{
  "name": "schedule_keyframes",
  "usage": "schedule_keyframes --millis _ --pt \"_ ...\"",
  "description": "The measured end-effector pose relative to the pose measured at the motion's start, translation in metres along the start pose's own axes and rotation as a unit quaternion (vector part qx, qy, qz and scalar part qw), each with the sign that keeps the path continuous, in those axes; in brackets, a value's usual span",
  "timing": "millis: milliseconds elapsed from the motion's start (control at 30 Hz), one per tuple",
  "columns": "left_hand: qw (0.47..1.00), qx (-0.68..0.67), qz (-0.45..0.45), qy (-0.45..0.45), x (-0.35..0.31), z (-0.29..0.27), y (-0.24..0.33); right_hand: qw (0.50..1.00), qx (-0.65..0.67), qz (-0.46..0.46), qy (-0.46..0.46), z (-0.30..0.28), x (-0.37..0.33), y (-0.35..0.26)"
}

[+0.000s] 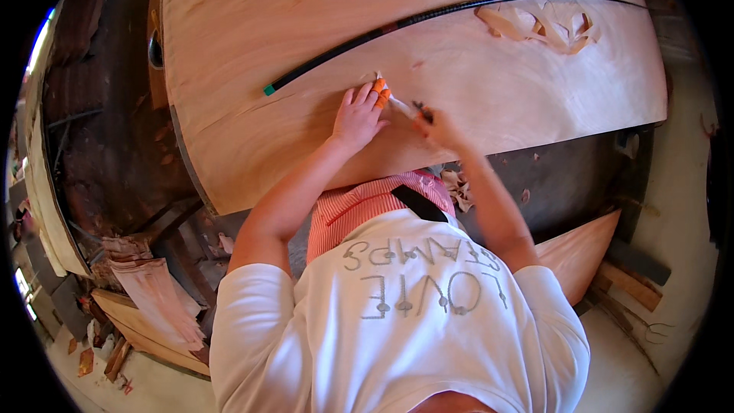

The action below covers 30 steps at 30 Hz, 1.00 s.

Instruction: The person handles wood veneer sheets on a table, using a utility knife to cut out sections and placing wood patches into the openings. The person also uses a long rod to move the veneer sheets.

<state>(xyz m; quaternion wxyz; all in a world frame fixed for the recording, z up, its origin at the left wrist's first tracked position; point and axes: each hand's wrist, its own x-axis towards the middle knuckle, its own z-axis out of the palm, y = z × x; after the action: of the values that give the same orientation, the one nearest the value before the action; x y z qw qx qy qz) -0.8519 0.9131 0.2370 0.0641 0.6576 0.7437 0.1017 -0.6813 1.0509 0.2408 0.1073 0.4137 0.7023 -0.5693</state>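
A broad sheet of light wood veneer (252,115) covers the work surface in front of me. My left hand (358,121) lies on it with fingers stretched out, orange covers on two fingertips. Those fingertips touch the upper end of a narrow pale strip (401,106) that slants toward my right hand. Closed and slightly blurred, my right hand (442,131) grips a small dark tool (423,112) at the strip's lower end. The tool's exact kind is hard to make out.
A long black flexible strip with a green end (329,55) curves across the veneer beyond my hands. Torn veneer scraps (543,24) lie at the far right. More veneer pieces (157,294) lean at lower left, and another sheet (581,252) stands at lower right.
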Motion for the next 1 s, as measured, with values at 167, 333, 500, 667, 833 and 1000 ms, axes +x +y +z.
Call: schedule_keyframes --millis 167,333,500,667,833,1000 --pt "1.000 0.010 0.019 -0.001 0.006 -0.005 0.002 0.996 -0.051 -0.031 -0.063 -0.087 -0.031 0.013" --pt "0.997 -0.051 0.042 0.026 -0.015 0.000 -0.030 0.977 0.183 0.096 0.048 -0.046 -0.096 0.021" --pt "0.997 -0.010 -0.029 0.077 -0.063 -0.019 -0.093 0.940 0.322 0.104 0.037 0.029 -0.118 0.042" --pt "0.987 0.069 -0.143 0.018 -0.124 -0.047 -0.146 0.951 0.307 0.043 0.026 0.091 -0.119 0.022" --pt "0.988 0.095 -0.122 0.028 -0.153 -0.050 -0.166 0.933 0.355 0.036 0.044 0.150 -0.134 0.014" --pt "0.989 0.098 -0.094 0.055 -0.164 -0.036 -0.171 0.927 0.362 0.053 0.078 0.206 -0.181 0.023"
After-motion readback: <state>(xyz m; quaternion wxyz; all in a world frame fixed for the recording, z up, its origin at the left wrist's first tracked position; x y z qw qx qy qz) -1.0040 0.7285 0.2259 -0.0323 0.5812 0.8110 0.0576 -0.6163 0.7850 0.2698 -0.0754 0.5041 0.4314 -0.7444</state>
